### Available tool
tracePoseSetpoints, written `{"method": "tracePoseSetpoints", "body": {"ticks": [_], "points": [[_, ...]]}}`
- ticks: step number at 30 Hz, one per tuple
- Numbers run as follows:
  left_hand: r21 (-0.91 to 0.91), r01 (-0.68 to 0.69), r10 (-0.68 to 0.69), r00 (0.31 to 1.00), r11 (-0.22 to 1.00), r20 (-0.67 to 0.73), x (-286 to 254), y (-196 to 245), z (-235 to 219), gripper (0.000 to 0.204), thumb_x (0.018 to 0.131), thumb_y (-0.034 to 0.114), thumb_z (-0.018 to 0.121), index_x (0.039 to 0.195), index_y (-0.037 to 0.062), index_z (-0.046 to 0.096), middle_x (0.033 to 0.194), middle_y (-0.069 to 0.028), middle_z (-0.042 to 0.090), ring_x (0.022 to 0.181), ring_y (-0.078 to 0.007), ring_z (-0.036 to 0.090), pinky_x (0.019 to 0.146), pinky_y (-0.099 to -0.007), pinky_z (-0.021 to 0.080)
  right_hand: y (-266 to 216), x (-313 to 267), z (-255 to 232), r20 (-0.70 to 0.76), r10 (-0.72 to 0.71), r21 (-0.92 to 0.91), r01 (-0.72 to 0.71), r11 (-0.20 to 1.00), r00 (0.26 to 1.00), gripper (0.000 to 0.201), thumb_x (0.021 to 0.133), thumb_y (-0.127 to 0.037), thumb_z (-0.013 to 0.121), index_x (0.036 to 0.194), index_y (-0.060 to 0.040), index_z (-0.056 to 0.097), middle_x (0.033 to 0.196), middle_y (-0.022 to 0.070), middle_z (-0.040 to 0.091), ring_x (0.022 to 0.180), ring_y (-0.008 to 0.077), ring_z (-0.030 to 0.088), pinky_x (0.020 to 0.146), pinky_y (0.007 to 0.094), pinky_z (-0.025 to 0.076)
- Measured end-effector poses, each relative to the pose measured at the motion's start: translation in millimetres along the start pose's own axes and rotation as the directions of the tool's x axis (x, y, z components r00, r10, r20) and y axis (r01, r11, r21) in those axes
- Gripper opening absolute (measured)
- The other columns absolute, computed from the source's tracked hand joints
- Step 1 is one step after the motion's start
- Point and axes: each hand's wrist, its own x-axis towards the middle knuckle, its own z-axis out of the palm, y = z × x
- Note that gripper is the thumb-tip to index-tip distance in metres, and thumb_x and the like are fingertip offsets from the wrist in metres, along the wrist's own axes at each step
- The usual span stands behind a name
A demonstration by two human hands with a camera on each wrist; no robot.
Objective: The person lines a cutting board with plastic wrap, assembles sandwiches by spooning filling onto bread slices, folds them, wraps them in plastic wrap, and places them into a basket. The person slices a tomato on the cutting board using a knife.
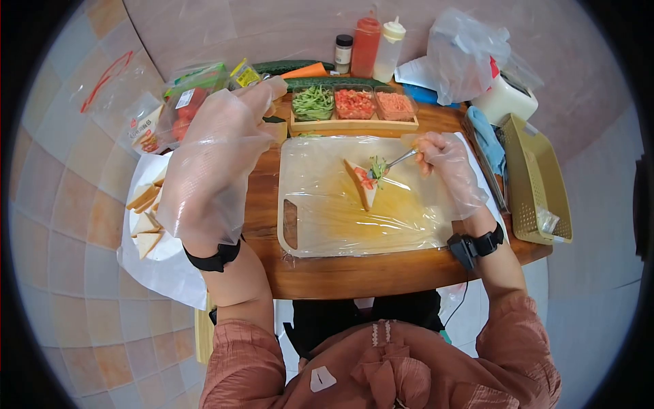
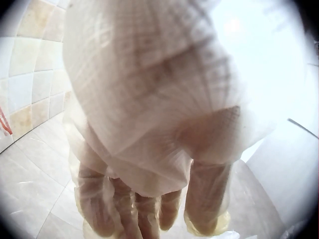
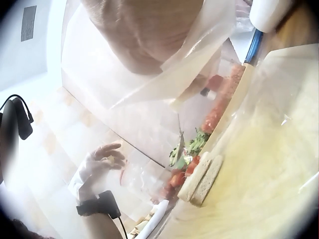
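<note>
In the head view my gloved right hand (image 1: 446,170) pinches the handle of a metal fork (image 1: 403,158). Shredded cucumber (image 1: 379,165) clings around the fork's head and covers it, right over a triangular sandwich (image 1: 370,198). Diced tomato (image 1: 364,178) shows on that sandwich, which lies on the plastic-wrapped cutting board (image 1: 320,225). From the right wrist, two bread layers (image 3: 205,183) stand out on the board. My gloved left hand (image 1: 221,143) is raised left of the board, holding nothing; its fingers hang loosely in the left wrist view.
Containers of cucumber (image 1: 313,103), tomato (image 1: 354,104) and an orange-pink shredded filling (image 1: 395,105) sit in a wooden tray (image 1: 354,125) behind the board. Bread triangles (image 1: 146,225) lie on white paper at left. Sauce bottles (image 1: 366,48) stand behind; a basket (image 1: 541,184) is at right.
</note>
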Motion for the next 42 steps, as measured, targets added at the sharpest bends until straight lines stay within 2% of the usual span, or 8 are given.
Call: {"method": "tracePoseSetpoints", "body": {"ticks": [7,12,19,21,24,37,39,42], "points": [[0.065,-0.052,0.052,0.999,0.997,0.005,-0.3,-0.5,-0.6,0.049,0.082,0.005,0.062,0.131,0.0064,0.064,0.098,-0.0135,0.065,0.095,-0.0282,0.059,0.083,-0.0367,0.046,1.6,4.8,5.2,0.034,-0.015,-0.067,0.017,0.998,0.999,0.019,0.1,-0.01,0.063,0.105,0.0069,0.069,0.081,0.0044,0.061,0.064,0.0093,0.055,0.061,0.0246,0.046],[0.05,-0.297,0.301,0.928,0.953,-0.218,-8.5,-12.2,9.3,0.031,0.079,-0.004,0.063,0.11,-0.002,0.066,0.11,-0.0166,0.07,0.091,-0.031,0.061,0.078,-0.0375,0.05,-0.9,5.6,6.4,0.032,-0.026,-0.154,0.03,0.988,0.999,0.021,0.1,-0.011,0.064,0.107,0.0069,0.071,0.082,0.0047,0.061,0.065,0.0096,0.056,0.06,0.0254,0.047],[0.135,-0.33,0.351,0.915,0.934,-0.197,-4.6,-11.8,7.2,0.019,0.076,-0.009,0.063,0.094,-0.0074,0.061,0.117,-0.0166,0.071,0.091,-0.0336,0.063,0.073,-0.0362,0.054,-9.2,4.1,11.2,0.07,-0.093,-0.231,0.107,0.967,0.993,0.02,0.1,-0.011,0.064,0.108,0.0046,0.074,0.076,0.0031,0.059,0.063,0.0092,0.053,0.058,0.0258,0.046],[0.146,-0.459,0.481,0.842,0.876,-0.243,-4.5,-17.7,10.0,0.022,0.074,-0.008,0.064,0.097,-0.0075,0.062,0.114,-0.0171,0.071,0.09,-0.0327,0.062,0.073,-0.0366,0.054,-10.7,2.6,12.6,0.08,-0.118,-0.237,0.134,0.962,0.99,0.021,0.1,-0.011,0.064,0.108,0.0045,0.074,0.074,0.0026,0.059,0.063,0.0091,0.052,0.058,0.0259,0.046],[0.04,-0.271,0.273,0.944,0.962,-0.186,-4.7,-11.5,7.5,0.043,0.08,0.004,0.064,0.123,0.0004,0.064,0.093,-0.0251,0.065,0.09,-0.0398,0.06,0.079,-0.0449,0.048,-13.3,1.5,12.5,0.104,-0.159,-0.259,0.181,0.949,0.982,0.021,0.1,-0.011,0.063,0.108,0.0045,0.074,0.073,0.002,0.058,0.063,0.0089,0.052,0.058,0.0258,0.045],[0.114,-0.36,0.377,0.877,0.926,-0.297,-12.3,-10.2,14.3,0.043,0.079,-0.002,0.064,0.121,-0.0016,0.066,0.099,-0.0213,0.063,0.089,-0.0352,0.059,0.079,-0.036,0.049,-14.9,-0.8,15.2,0.08,-0.173,-0.273,0.188,0.943,0.982,0.021,0.1,-0.012,0.064,0.109,0.0062,0.072,0.076,0.0031,0.059,0.064,0.0093,0.053,0.059,0.0264,0.046],[-0.02,-0.208,0.197,0.949,0.978,-0.245,-12.2,-2.9,13.4,0.043,0.079,-0.002,0.065,0.122,-0.0013,0.065,0.098,-0.0217,0.063,0.089,-0.0343,0.059,0.079,-0.0352,0.049,-14.7,-1.2,16.0,0.066,-0.172,-0.281,0.183,0.942,0.983,0.021,0.1,-0.012,0.064,0.108,0.0064,0.072,0.076,0.0033,0.059,0.064,0.0093,0.053,0.059,0.0265,0.046],[-0.039,-0.192,0.176,0.952,0.981,-0.252,-13.9,-0.2,13.9,0.042,0.08,-0.001,0.064,0.122,-0.001,0.065,0.097,-0.0223,0.062,0.089,-0.034,0.059,0.078,-0.0366,0.049,-15.6,-1.4,15.1,0.057,-0.169,-0.293,0.179,0.939,0.984,0.022,0.1,-0.012,0.064,0.108,0.0066,0.071,0.077,0.0034,0.059,0.064,0.0094,0.053,0.059,0.0265,0.045]]}}
